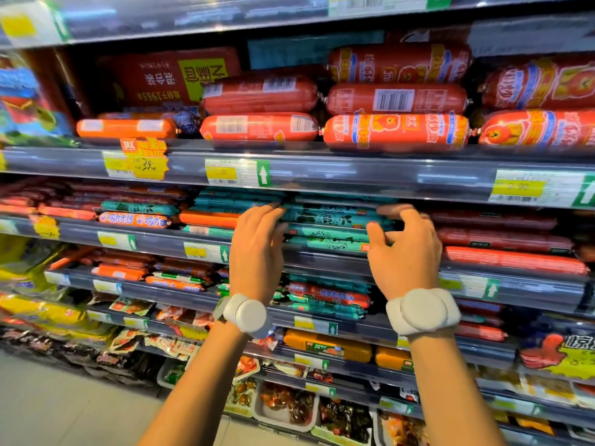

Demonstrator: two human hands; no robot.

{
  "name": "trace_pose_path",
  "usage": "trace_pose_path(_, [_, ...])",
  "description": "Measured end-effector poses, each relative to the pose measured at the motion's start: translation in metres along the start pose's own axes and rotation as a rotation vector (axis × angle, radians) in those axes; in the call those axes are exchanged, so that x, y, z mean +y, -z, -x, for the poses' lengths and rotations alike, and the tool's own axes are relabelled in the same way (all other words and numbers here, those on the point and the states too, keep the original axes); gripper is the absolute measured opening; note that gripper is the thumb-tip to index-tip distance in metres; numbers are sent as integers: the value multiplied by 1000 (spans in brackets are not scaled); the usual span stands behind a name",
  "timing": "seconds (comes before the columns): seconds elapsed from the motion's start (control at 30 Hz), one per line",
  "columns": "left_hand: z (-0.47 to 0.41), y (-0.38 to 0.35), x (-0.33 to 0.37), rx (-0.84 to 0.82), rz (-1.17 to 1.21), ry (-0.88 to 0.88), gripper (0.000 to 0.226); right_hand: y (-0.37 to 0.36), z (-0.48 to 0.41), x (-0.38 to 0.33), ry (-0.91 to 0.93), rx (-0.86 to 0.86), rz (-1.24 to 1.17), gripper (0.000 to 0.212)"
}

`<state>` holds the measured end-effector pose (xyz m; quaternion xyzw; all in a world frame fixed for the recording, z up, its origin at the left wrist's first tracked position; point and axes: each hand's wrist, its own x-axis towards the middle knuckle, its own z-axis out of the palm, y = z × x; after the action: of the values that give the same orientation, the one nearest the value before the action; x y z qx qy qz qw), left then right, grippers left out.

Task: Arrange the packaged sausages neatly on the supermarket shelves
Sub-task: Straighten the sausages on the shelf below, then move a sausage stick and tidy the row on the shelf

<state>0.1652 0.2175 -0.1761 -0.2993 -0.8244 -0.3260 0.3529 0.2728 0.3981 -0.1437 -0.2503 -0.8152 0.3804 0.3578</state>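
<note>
- Both arms reach up to the second shelf (322, 252) from the top, where a stack of teal sausage packs (328, 226) lies lengthwise between the two hands.
- The left hand (257, 249) is at the left end of that stack, fingers (273, 211) held together and laid flat against the pack ends, not curled around anything.
- The right hand (404, 249) is at the right end, fingers spread and bent like a claw; the thumb (375, 235) presses on a teal pack, but the fingertips are blurred, so I cannot tell whether they grip it.
- Each wrist wears a white band: one on the left (244, 312), one on the right (423, 312).
- More teal packs (238, 201) sit just left of the stack, with an orange sausage (209, 218) beside them.
- Dark red sausages (502, 239) lie to the right on the same shelf, close to the right hand.
- On the shelf above, fat red sausages (396, 132) are piled in rows.
- Yellow price tags (222, 173) run along the shelf edges.
- Lower down sit yellow-orange sausages (328, 347), and near the floor, trays of snack packets (289, 403).
</note>
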Motion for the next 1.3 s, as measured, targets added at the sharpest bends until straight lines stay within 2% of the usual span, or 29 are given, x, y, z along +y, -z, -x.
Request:
trace_pose_path(0.17, [1,23,-41,-36,-86,-3,26,-16,16,-21,25,27,-56,12])
trace_pose_path(0.3, [2,39,-75,-40,-139,-1,34,-38,26,-39,21,-57,-45,12])
trace_pose_path(0.4, [-2,47,-97,-105,-197,22,46,-55,33,-51,29,-93,-32,11])
trace_pose_path(0.57, [-8,53,-123,-236,-304,-25,51,-79,45,-73,26,-157,-28,10])
trace_pose_path(0.67, [-15,59,-136,-218,-305,-5,40,-92,52,-87,27,-206,-39,11])
trace_pose_path(0.83, [-21,67,-148,-235,-266,-42,39,-112,63,-110,27,-268,-2,13])
trace_pose_path(0.97, [-23,75,-157,-201,-192,-109,33,-130,73,-131,84,-330,47,23])
trace_pose_path(1.13, [-10,93,-153,-153,-111,-171,37,-144,82,-144,152,-338,84,36])
trace_pose_path(1.3, [6,108,-157,-129,-72,-163,41,-160,96,-147,107,-328,164,32])
